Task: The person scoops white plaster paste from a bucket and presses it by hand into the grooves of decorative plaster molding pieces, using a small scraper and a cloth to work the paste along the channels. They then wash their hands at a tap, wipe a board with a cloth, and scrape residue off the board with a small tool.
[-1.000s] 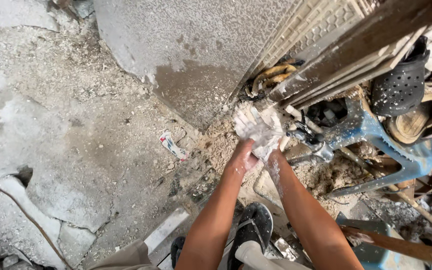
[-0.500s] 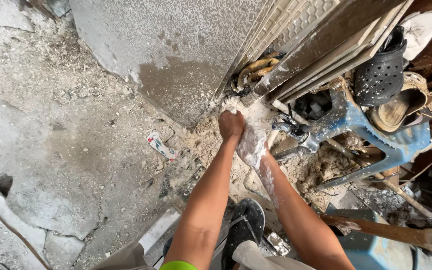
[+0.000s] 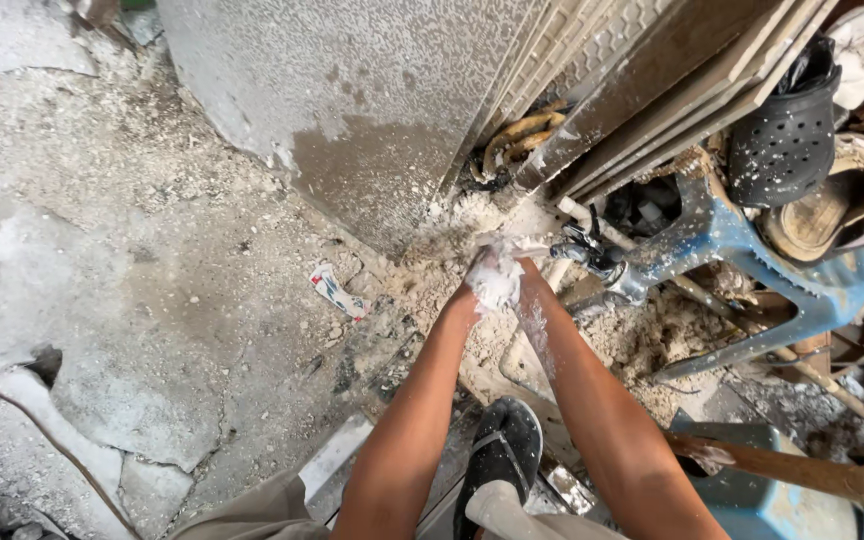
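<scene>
i see a white lump of wet plaster [image 3: 497, 280] pressed between both hands, low at the wall's foot. my left hand [image 3: 474, 292] and right hand [image 3: 530, 272] each close their grip on it. just right sits a blue plastic stool [image 3: 752, 240]; left, a small wrapper [image 3: 337, 291] on the floor.

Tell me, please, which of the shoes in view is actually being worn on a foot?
The black flip-flop sandal at the bottom, between the person's forearms, is on a foot. The black perforated clog and the tan shoe lie unworn in the clutter at upper right.
</scene>
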